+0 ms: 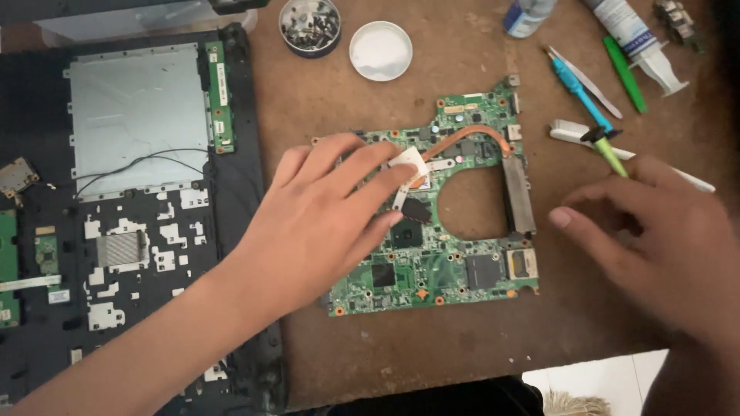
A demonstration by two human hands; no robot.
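A green laptop motherboard [447, 266] lies flat on the brown table, with a copper heat pipe [470, 137] curving across its top and a round cut-out in the middle. My left hand [324, 219] rests on the board's left half, fingers spread, its fingertips touching the small white-and-copper heat plate [411, 166]. My right hand [655, 231] hovers to the right of the board and grips a green-handled screwdriver [609, 150], whose black collar points up and away.
The opened black laptop chassis [131, 231] with its silver plate fills the left. A round tin of screws [310, 27] and a white lid [381, 51] sit at the back. Tweezers, a blue tool [574, 81], a green pen and a syringe [640, 38] lie at the back right.
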